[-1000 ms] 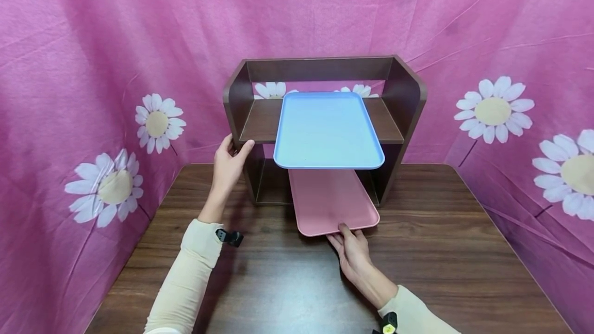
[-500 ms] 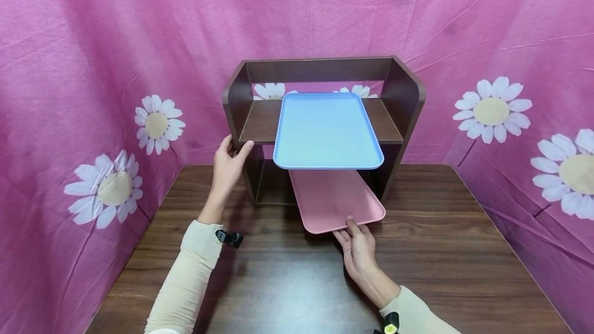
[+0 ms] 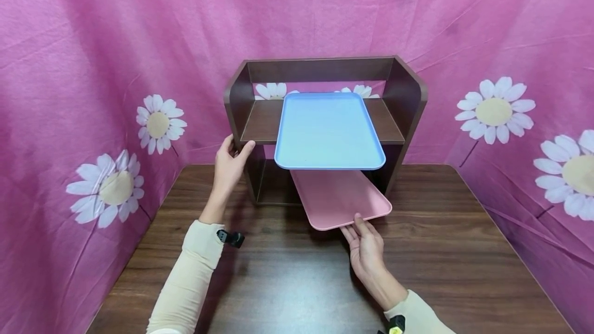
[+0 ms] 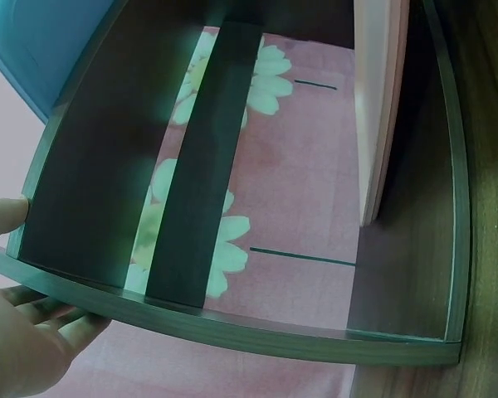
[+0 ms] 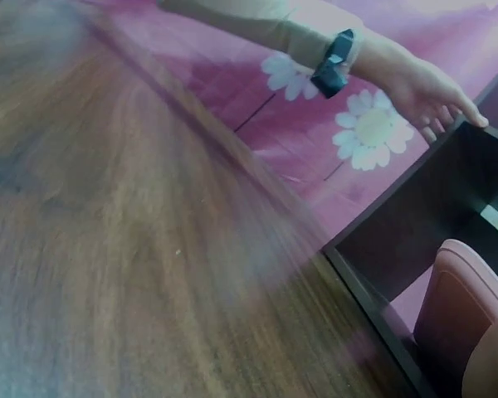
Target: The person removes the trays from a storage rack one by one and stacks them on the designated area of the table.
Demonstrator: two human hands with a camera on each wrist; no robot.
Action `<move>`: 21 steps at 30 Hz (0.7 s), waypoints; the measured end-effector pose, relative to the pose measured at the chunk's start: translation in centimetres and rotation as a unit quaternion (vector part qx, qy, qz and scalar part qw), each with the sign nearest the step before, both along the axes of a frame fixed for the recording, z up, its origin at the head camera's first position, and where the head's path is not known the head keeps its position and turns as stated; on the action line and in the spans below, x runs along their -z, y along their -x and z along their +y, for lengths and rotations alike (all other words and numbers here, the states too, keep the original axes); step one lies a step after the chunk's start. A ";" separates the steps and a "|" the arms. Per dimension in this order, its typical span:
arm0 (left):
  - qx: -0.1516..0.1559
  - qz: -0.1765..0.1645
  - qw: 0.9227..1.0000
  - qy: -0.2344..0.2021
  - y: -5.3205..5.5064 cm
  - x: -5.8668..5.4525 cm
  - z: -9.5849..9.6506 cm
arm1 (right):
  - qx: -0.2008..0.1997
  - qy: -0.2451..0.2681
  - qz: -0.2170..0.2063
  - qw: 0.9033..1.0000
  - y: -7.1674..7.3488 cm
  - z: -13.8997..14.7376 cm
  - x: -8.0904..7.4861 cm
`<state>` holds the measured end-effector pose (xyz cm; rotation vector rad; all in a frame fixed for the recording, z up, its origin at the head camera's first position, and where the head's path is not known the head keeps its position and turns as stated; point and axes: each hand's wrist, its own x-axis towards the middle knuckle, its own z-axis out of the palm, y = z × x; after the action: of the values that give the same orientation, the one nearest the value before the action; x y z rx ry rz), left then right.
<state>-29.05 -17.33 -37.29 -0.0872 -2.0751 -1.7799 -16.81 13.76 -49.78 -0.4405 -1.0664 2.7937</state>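
Observation:
A dark brown two-tier shelf (image 3: 264, 122) stands at the back of the table. My left hand (image 3: 228, 166) grips its left side panel, thumb at the front edge and fingers on the outer side, as the left wrist view shows with the left hand (image 4: 25, 344) too. A pink tray (image 3: 341, 197) juts at an angle from the lower compartment, its rear part hidden. My right hand (image 3: 368, 254) pinches its front edge, thumb on top and fingers beneath. On the middle board rests a light blue tray (image 3: 329, 133), overhanging the pink one. The right wrist view catches the pink tray (image 5: 461, 290) edge-on.
A wood-grain table (image 3: 287, 282) extends in front of the shelf and to both sides. Pink cloth (image 3: 315, 9) printed with white daisies hangs behind and on either side. The blue tray's front edge sticks out past the middle board.
My right hand has swung the front of the pink tray to the right and slightly away from me. The left hand, shelf and blue tray have stayed in place.

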 end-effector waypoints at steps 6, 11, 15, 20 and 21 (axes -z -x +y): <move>0.001 -0.004 1.000 -0.003 -0.1 0.0 0.1 | 0.026 0.029 -0.004 0.999 0.1 0.5 -0.3; 0.001 -0.005 1.000 -0.001 -0.1 0.0 0.0 | 0.025 0.013 -0.001 1.000 0.1 1.0 -0.6; -0.005 -0.010 1.000 0.007 -0.2 -0.1 0.0 | 0.021 0.008 0.004 1.000 0.0 1.4 -0.8; -0.011 -0.002 1.000 0.008 -0.2 -0.1 0.1 | 0.017 0.011 0.014 1.000 -0.2 1.8 -1.0; -0.012 0.000 1.000 0.007 -0.2 -0.1 0.1 | 0.018 0.009 0.014 1.000 -0.2 1.9 -1.1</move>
<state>-28.89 -17.27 -37.18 -0.0653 -2.0812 -1.7510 -16.64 15.63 -48.70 -0.4167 -1.0196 2.7714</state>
